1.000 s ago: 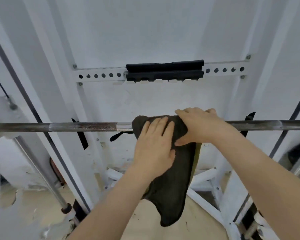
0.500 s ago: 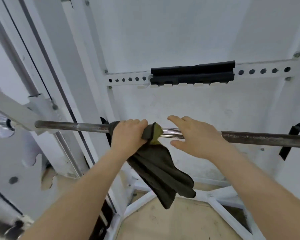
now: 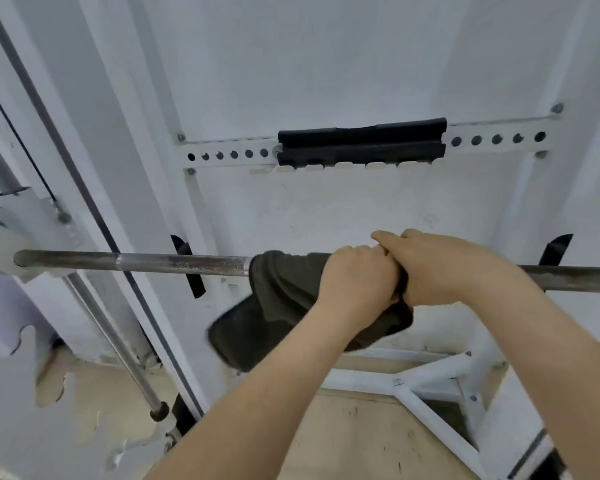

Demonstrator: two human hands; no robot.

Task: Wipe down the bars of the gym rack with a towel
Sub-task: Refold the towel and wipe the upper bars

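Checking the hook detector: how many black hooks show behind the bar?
2. One black hook left of the towel, behind the bar; one at right, past the right hand. Hands and towel could hide others.

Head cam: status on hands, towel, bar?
Left hand and right hand side by side, both shut on towel. Towel wrapped over bar, tail hanging. Nothing blocking the bar.

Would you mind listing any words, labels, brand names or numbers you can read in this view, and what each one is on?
None: no text can be read anywhere in this view.
The bar shows only rust and bare metal, no markings.
The dark towel shows no tag or print.
The black pad and the perforated white rail carry no label.
The white rack frame is plain.
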